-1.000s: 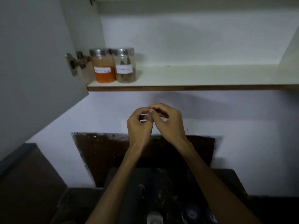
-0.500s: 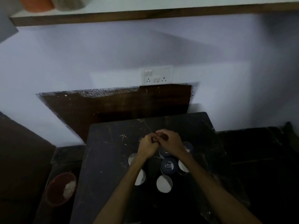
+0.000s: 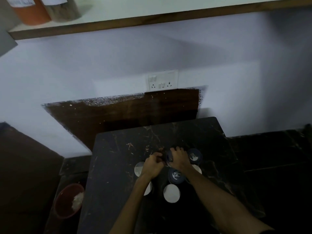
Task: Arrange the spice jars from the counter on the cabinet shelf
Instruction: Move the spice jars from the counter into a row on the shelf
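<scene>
Several spice jars stand in a cluster on the dark marble counter, seen from above; some have white lids and some dark lids. My right hand curls over the top of a dark-lidded jar at the back of the cluster. Just left of that jar, my left hand is curled, and what lies under its fingers is hidden. At the top left, on the white cabinet shelf, stand an orange-filled jar and a brown-filled jar, side by side.
A red bowl holding white powder sits low at the left of the counter. A white switch-and-socket plate is on the wall above a dark brown panel. The cabinet door's edge shows at the far left.
The view has dropped from the shelf to the counter. My hands came down from mid-air onto the jar cluster, and my right hand has parted from the left and closed over a dark-lidded jar.
</scene>
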